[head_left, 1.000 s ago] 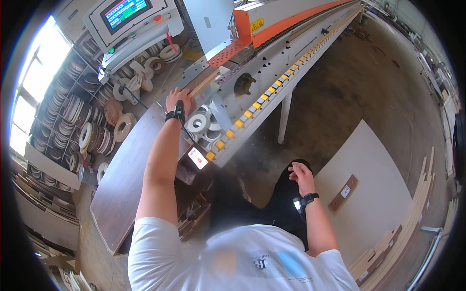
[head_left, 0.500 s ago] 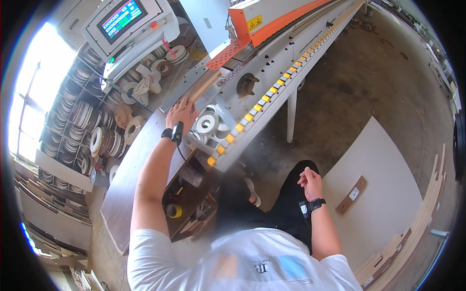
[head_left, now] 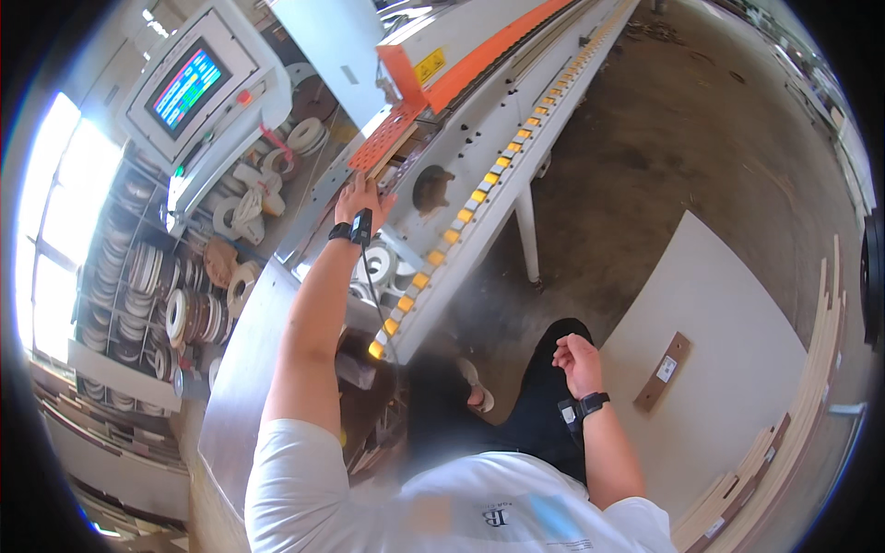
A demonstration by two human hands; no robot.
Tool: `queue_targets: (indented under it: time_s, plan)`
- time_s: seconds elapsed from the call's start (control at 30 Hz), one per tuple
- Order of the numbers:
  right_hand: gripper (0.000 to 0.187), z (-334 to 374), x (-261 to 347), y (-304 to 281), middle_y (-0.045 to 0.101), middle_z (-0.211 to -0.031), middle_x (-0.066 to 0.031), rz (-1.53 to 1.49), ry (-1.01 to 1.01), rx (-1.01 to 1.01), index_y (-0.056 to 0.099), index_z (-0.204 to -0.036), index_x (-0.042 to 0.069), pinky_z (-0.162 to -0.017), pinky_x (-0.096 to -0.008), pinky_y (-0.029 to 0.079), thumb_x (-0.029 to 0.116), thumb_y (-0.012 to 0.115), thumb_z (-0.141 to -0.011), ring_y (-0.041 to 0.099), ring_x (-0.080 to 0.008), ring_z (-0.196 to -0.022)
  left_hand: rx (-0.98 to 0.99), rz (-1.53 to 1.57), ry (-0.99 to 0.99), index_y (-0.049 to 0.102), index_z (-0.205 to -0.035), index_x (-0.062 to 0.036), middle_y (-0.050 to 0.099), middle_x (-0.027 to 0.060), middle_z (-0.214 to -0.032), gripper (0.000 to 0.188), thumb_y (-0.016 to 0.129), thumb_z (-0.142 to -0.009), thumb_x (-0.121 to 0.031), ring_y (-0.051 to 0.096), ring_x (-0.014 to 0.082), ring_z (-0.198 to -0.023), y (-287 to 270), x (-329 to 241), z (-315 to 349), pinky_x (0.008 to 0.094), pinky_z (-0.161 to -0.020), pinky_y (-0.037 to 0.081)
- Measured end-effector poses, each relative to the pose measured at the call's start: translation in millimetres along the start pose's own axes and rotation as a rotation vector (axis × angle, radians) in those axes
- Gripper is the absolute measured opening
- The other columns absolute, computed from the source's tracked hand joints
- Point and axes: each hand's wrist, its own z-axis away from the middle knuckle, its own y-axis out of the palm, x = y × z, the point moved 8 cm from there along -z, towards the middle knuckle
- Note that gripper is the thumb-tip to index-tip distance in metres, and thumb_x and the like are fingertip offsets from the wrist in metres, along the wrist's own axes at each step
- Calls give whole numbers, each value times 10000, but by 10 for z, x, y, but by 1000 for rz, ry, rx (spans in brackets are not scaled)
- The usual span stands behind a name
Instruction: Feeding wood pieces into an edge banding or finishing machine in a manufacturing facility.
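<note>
Left hand (head_left: 361, 196) is lying palm down, fingers spread, over near end of wood strip (head_left: 391, 155) running beside orange plate (head_left: 372, 146) on machine (head_left: 481, 146); contact underneath hidden. Right hand (head_left: 578, 366) is hovering half-curled by my thigh (head_left: 542, 387), seemingly holding nothing. Strip is looking light, stiff, smooth, probably sliding easily; long edges are offering best hold.

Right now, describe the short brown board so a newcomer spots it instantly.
Find the large pale sheet to the right of the right hand. On it lies the short brown board bearing a white label. It lies alone, unlike the long strips bunched along the sheet's edge.
</note>
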Motion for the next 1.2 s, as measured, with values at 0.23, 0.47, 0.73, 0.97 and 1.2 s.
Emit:
queue_targets:
  time_s: [0.23, 0.47, 0.73, 0.97, 1.2]
  plan:
    - [292, 67, 75, -111, 729, -885, -68, 16, -28, -24, 734, -1102, 9, -749, -314, 568, 288, 649, -1110, 659, -139, -762, -34, 25, 6, 436, -1597, 18, 460, 252, -1650, 817, 563, -1056, -581, 391, 401, -1564, 307, -262, -456, 484, -1287, 334]
    - [310, 161, 342, -467, 756, -990, -76, -96, -82, -203, 724, -1175, 18, -768, -330, 581, 309, 695, -1073, 688, -150, -836, -109, 234, 173, 412, -1625, 21, 383, 266, -1697, 663, 559, -1109, -368, 361, 417, -1581, 544, 269, 98, 478, -1305, 308]
    - [653, 967, 1112, -1697, 741, -1219, -100, 1482, -240, -1146, 664, -1276, 79, -964, -480, 563, 485, 874, -810, 709, -327, -1097, -88, 308, 153, 394, -1624, 15, 388, 239, -1699, 667, 614, -1095, -326, 377, 425, -1566, 162, 584, 1058, 481, -1272, 349]
    - [825, 1229, 854, -2558, 688, -1289, -127, 1149, 9, -1109, 600, -1297, 73, -957, -453, 568, 480, 959, -677, 699, -294, -1151, -85, 422, 161, 424, -1620, -28, 432, 200, -1678, 638, 656, -1072, -258, 410, 399, -1548, 7, 388, 1317, 468, -1259, 367]
    - [611, 557, 1343, -884, 679, -1258, -79, 303, -188, -417, 537, -1391, 36, -968, -374, 550, 222, 881, -921, 679, -190, -1140, -96, 1068, -38, 686, -1352, -77, 725, 58, -1256, 324, 714, -1035, -138, 698, 162, -1069, -457, -84, 1925, 313, -910, 562]
